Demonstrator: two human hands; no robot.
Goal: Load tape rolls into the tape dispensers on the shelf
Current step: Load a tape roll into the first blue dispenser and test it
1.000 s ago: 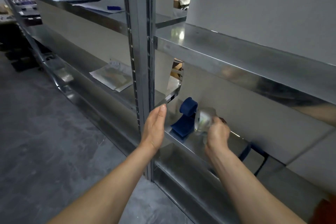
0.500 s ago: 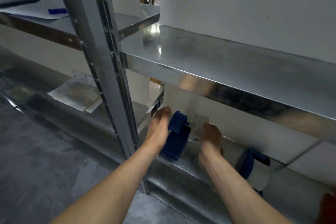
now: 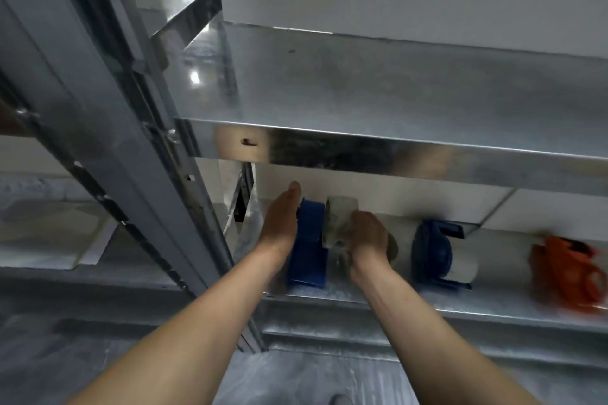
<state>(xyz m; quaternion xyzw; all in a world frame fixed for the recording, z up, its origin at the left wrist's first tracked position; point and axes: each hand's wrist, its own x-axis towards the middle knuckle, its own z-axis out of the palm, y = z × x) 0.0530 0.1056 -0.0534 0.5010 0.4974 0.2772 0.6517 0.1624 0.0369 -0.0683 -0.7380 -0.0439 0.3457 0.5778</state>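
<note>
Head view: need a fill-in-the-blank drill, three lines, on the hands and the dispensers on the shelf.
1. The left hand rests flat against a ____ dispenser.
2. The right hand grips the clear tape roll at that dispenser's ____ side.
3. The farthest-right dispenser on the shelf is ____.
Missing words: blue; right; orange.
</note>
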